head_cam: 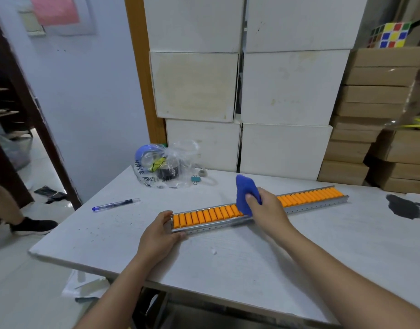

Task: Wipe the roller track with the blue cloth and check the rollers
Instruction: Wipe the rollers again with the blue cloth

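A long metal roller track (pixel 306 200) with many orange rollers lies across the white table (pixel 240 257), running from near centre up to the right. My left hand (pixel 160 233) grips the track's near left end. My right hand (pixel 267 208) is closed around a bunched blue cloth (pixel 247 194) and presses it on the rollers about a third of the way along the track. The rollers under the cloth and hand are hidden.
A clear plastic bag (pixel 166 166) with tape rolls, a binder clip (pixel 194 179) and a blue pen (pixel 116 204) lie at the table's back left. A dark stain (pixel 405 206) marks the right side. White boxes (pixel 251 91) and cardboard boxes (pixel 380 115) stack behind. A person's foot (pixel 33 225) stands at left.
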